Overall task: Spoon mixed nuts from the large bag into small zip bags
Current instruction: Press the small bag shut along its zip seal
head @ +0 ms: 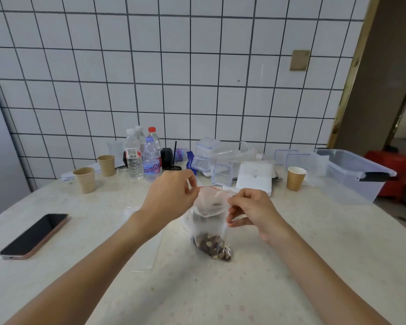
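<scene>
A small clear zip bag (210,221) with a red seal line hangs upright over the middle of the pale table (291,254), a clump of mixed nuts (215,247) settled in its bottom corner, which rests on or just above the tabletop. The left hand (171,198) pinches the bag's top edge at its left end; the right hand (251,209) pinches the right side of the mouth, fingers curled on the plastic. More clear plastic lies flat beneath and left of the bag. A phone (34,235) lies face up well to the left. Along the tiled wall stand three paper cups (85,179), water bottles (151,160), clear lidded containers (208,156), a white box (254,178) and a large clear storage bin (354,174).
</scene>
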A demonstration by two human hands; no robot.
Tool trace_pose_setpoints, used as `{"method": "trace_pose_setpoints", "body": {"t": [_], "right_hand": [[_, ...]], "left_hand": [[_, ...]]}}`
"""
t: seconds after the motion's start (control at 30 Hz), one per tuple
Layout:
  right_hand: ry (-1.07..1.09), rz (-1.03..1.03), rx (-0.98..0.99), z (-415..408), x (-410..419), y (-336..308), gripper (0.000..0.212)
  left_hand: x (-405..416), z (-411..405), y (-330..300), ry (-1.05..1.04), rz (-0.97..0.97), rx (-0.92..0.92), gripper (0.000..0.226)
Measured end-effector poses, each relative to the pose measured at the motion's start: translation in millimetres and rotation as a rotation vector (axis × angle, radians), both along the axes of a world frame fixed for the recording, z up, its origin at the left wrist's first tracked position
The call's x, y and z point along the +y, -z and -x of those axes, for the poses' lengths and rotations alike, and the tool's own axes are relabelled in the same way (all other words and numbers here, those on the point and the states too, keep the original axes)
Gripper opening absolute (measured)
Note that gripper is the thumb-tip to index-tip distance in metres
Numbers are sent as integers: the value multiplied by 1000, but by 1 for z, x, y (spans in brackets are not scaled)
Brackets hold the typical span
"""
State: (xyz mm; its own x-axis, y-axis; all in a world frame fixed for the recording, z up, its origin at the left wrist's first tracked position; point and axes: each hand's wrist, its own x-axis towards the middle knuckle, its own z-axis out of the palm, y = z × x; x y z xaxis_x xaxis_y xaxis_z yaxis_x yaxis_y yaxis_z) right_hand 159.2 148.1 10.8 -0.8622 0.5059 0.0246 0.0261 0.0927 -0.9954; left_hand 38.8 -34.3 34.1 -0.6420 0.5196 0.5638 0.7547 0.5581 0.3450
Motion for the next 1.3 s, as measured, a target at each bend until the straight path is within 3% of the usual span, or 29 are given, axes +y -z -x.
{"method": "trace_pose_setpoints", "body": {"t": [0.1,0.2,0.3,0.5,0.63,0.73,0.83,0.97,1.1,1.3], "right_hand": [[154,-457,36,1,-1,-7,34],[207,-868,14,1,1,-15,34],[132,-785,14,4,3,-22,19],[20,-532,-47,3,-2,-34,7],[80,-787,155,-5,1,-36,11],[-53,-959,361,-14,-2,-39,14],[-217,-1148,237,-13,-5,-39,25],[-279,-1341,36,5,-11,-38,41],[-307,-1445,-143,17,-2,-44,26],[-345,-1515,-117,9,5,-73,5]], "left_hand": [[-4,3,-15,1,-34,21,1],[-10,10,-29,28,-53,-155,7],[-14,17,-38,79,45,-280,6],[-22,21,-36,91,216,-185,13],[-31,8,-35,266,101,40,19],[-36,4,-32,394,205,88,19],[-31,10,-24,373,375,180,31],[-17,27,-14,276,476,255,42],[-11,39,-12,267,505,199,19],[-23,47,-38,321,483,248,25]]}}
